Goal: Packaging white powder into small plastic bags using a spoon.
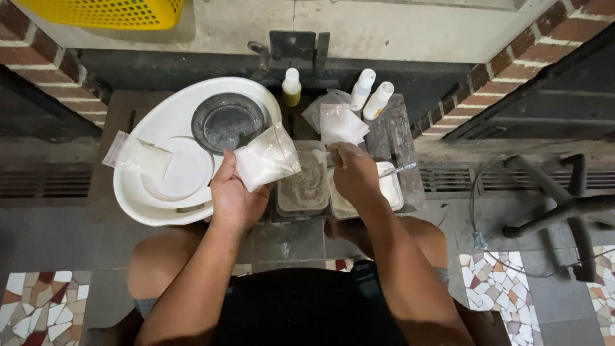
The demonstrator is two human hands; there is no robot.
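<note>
Partly, the right hand (353, 172) hides its spoon (398, 169).

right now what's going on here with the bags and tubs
A person sits over a low stand. Their left hand holds up a small clear bag of white powder. Their right hand grips a metal spoon above plastic tubs of greyish powder. A white basin holding a dark dish sits on the left, and three small bottles stand behind.
</note>
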